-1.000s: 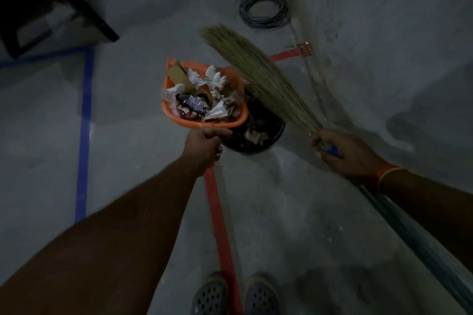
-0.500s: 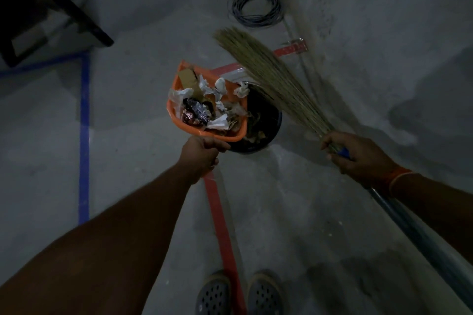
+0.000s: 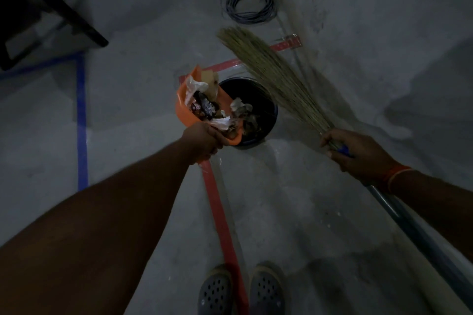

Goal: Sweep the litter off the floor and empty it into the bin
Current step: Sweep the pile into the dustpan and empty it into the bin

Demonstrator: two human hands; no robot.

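Note:
My left hand grips the handle of an orange dustpan, which is tilted to the right over a black round bin on the floor. Litter of crumpled paper and wrappers lies in the pan, and some pieces are sliding over its edge into the bin. My right hand holds a grass broom at the top of its blue handle, the bristles pointing up and left above the bin's right side.
Red tape runs along the concrete floor toward my two shoes. Blue tape marks the left. A coiled cable and a dark box lie at the back, dark chair legs at top left, a wall on the right.
The dustpan has tipped from level to steeply tilted rightward over the bin, and litter has begun sliding out. The broom and right hand stayed roughly in place.

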